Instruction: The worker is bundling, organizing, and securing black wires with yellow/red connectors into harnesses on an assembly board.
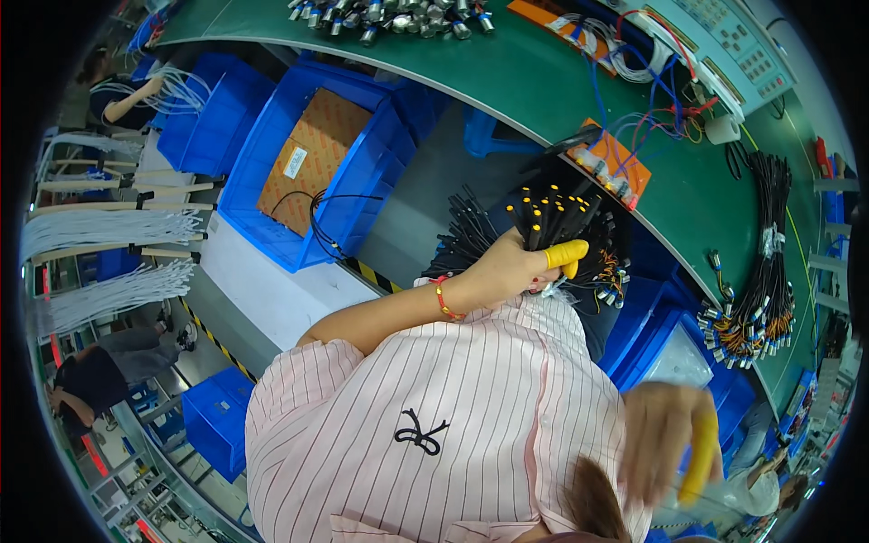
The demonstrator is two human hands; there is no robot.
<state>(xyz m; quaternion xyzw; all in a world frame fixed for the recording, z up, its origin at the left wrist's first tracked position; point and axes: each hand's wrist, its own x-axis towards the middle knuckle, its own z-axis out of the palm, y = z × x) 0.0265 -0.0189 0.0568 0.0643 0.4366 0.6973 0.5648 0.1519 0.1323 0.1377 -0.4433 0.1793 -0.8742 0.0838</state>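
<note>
Yellow finger cots cover a fingertip on each hand. Left hand (511, 267) grips a bundle of black yellow-tipped cables (548, 217) over the lap; right hand (665, 443) is blurred, grip unclear. Brown cardboard with a white rectangular label (295, 163) lies in a blue bin (362, 181).

The left hand (511, 267) grips a bundle of cables (543, 222) just below the tabletop (507, 72) edge. On the tabletop, a pile of metal connectors (389, 16) lies far left, a test box (733, 45) to the right, a wire harness (769, 262) nearer right. Bins (299, 172) stand on the floor, left of the bundle. The right hand (670, 452) hangs lower right.
</note>
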